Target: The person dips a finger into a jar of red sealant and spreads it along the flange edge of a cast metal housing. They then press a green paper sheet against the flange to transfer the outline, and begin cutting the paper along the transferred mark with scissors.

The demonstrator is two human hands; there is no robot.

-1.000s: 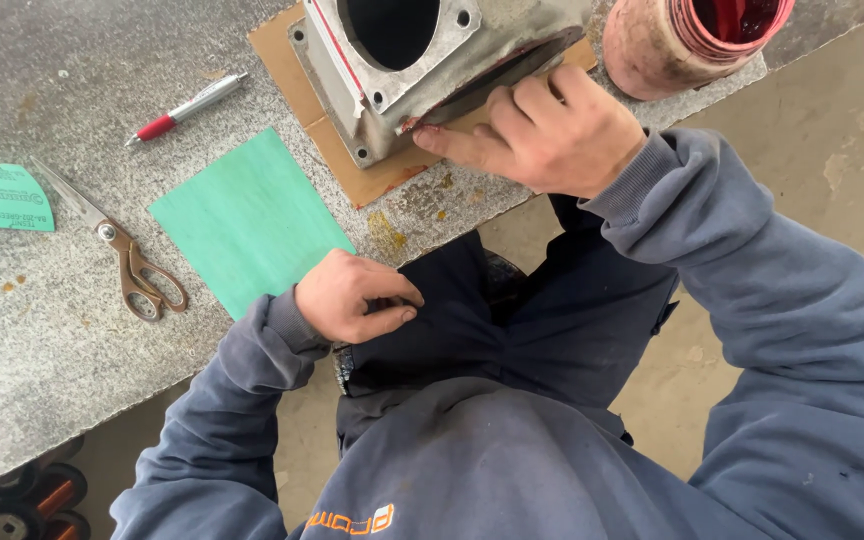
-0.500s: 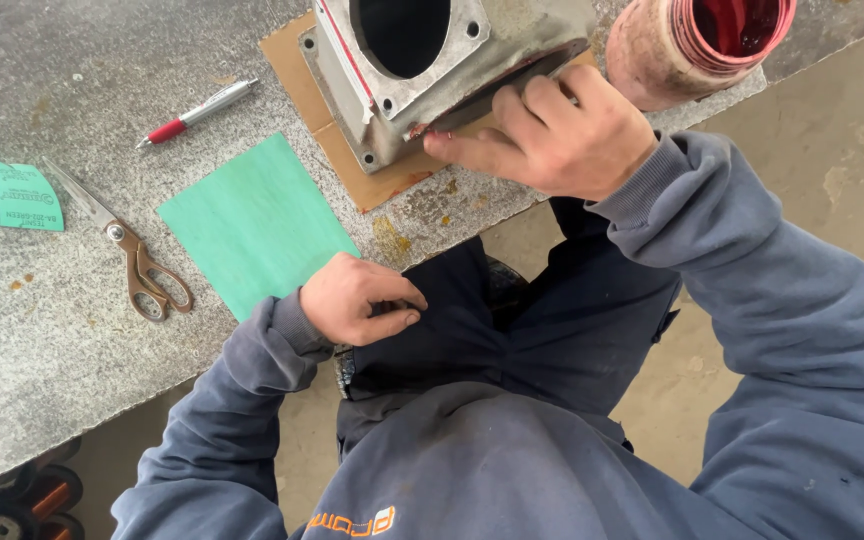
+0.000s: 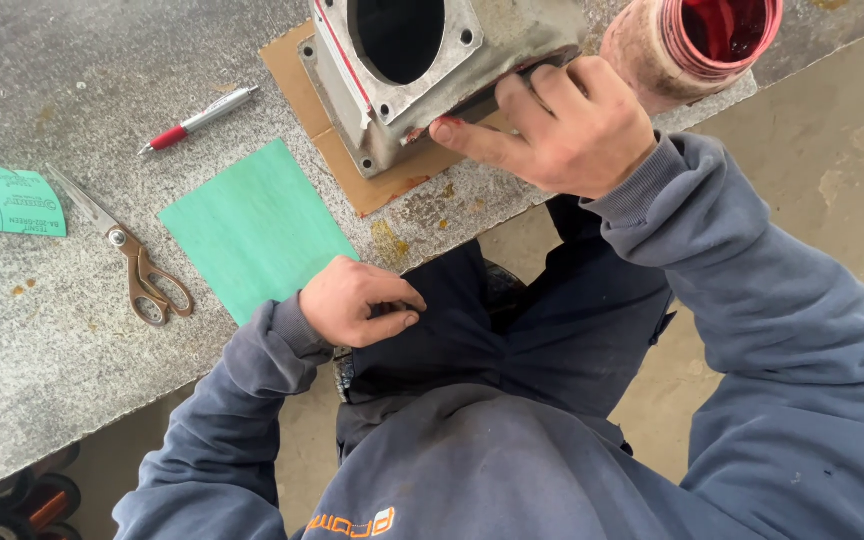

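Note:
A grey cast metal housing (image 3: 432,75) with a large round opening stands on a brown cardboard piece (image 3: 337,140) on the stone bench. My right hand (image 3: 562,125) rests against the housing's lower edge, forefinger stretched along a red-smeared seam. My left hand (image 3: 357,300) is curled shut at my trouser pocket, just below the bench edge and beside a green gasket sheet (image 3: 252,228). Whether it holds anything is hidden.
A jar of red paste (image 3: 697,45) stands right of the housing. Scissors (image 3: 127,255) lie left of the green sheet, a red-and-silver pen (image 3: 197,118) behind it, and a second green piece (image 3: 2,198) at the far left. Concrete floor (image 3: 832,150) lies to the right.
My right hand has slid a little along the housing's lower edge, forefinger now extended. The view has shifted slightly. My left hand stays at the pocket.

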